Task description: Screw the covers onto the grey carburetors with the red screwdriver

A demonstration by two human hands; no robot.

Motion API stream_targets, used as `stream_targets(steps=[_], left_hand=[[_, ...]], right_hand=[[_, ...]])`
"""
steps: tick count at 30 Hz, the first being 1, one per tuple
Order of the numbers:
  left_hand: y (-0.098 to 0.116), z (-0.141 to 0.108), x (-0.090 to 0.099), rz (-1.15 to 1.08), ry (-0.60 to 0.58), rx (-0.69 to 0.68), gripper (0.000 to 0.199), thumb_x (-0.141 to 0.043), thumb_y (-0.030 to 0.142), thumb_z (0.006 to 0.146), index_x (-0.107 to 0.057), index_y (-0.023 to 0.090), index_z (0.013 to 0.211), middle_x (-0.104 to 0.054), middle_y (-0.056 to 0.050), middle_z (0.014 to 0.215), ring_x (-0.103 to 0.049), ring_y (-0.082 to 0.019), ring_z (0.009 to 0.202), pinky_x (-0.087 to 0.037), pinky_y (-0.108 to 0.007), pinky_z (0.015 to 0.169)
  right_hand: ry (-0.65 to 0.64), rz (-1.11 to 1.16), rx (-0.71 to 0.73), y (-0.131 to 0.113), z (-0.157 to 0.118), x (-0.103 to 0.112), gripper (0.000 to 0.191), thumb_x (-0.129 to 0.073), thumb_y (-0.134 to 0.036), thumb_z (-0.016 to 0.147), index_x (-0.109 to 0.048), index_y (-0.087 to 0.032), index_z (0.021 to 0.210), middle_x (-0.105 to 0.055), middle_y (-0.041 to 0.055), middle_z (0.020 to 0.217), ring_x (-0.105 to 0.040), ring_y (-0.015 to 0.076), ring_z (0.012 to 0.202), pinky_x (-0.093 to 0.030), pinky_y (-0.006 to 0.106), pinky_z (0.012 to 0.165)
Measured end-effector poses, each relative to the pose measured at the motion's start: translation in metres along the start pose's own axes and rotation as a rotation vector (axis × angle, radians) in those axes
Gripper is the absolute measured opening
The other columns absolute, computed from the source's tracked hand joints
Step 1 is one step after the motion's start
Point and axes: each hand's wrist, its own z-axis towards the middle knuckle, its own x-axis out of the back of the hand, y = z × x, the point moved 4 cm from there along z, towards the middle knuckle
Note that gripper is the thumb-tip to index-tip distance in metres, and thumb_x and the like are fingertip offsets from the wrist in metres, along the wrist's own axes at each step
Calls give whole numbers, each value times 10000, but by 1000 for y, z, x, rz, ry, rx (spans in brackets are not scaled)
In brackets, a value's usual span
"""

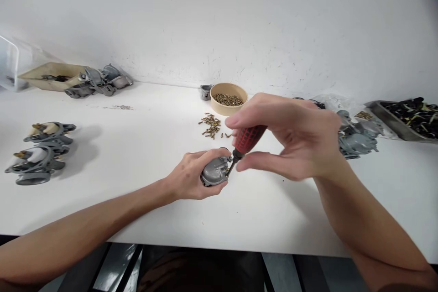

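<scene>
My left hand (191, 173) is wrapped round a grey metal carburetor (215, 171), its rounded bowl facing up just above the white table. In my right hand (294, 139) is a red-and-black screwdriver (249, 139), tilted, with the thumb held off the handle and the other fingers behind it. Its tip meets a small brass-coloured screw at the carburetor's right edge. Beyond the hands lies a loose pile of brass-coloured screws (211, 124). Behind that, a round cream tub (228, 109) holds many more. The underside of the carburetor is hidden by my left hand.
Two opened carburetors (36, 164) rest at the left. Several grey bowl parts (102, 83) lie beside a yellowish tray (44, 81) at the back left. More carburetors (359, 139) are at the right, near a metal tray (398, 123) of dark parts. A white wall (191, 23) stands behind.
</scene>
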Motion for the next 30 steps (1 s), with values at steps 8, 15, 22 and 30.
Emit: stream_targets(steps=[8, 15, 22, 30], left_hand=[[-2, 2, 2, -27, 3, -71, 577, -768, 382, 857, -521, 233, 1357, -773, -36, 1053, -746, -167, 747, -585, -265, 733], [0, 4, 4, -19, -6, -85, 589, -759, 381, 859, -513, 223, 1371, -780, -49, 1033, -758, -194, 771, -589, -282, 705], [1, 5, 4, -27, -9, -98, 516, -760, 351, 858, -548, 223, 1310, -768, -63, 1131, -765, -193, 817, -593, -276, 723], [1, 5, 5, -41, -7, -97, 540, -763, 352, 861, -538, 219, 1334, -768, -46, 1051, -739, -163, 733, -593, -266, 717]], right_hand=[[1, -93, 111, -9, 1, 6, 345, -840, -108, 818, -703, -174, 1127, -765, -13, 926, -696, 109, 722, -625, 226, 639], [-38, -31, -87, -5, -5, 1, 354, -722, -175, 910, -658, -271, 1245, -772, 4, 1044, -758, 177, 863, -661, 285, 716], [0, -70, -71, -5, -5, 0, 410, -778, -173, 866, -678, -282, 1248, -783, -20, 936, -743, 156, 762, -655, 262, 667], [13, -58, -56, -7, -6, 4, 407, -776, -156, 856, -709, -278, 1239, -782, -24, 900, -744, 150, 761, -662, 254, 669]])
